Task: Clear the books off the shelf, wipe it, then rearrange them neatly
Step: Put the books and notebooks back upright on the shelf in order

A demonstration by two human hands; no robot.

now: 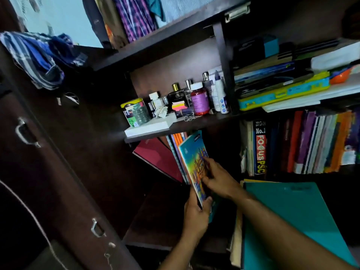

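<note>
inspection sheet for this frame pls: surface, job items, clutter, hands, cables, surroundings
Surface: dark shelf board in the lower left bay, partly bare.
Job's things: colourful book leaning with thin books and a maroon book; upright books in the right bay.
Clutter: bottles and a tin on the shelf above; teal folder lower right.
Hands: left hand grips the colourful book's lower edge; right hand touches its cover.
Cables: thin cord at left.
Surroundings: cupboard door with handles, striped cloth draped over it.

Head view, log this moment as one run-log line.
left hand: grips colourful notebook bottom | right hand: fingers on cover | red book: leaning, shelved
</note>
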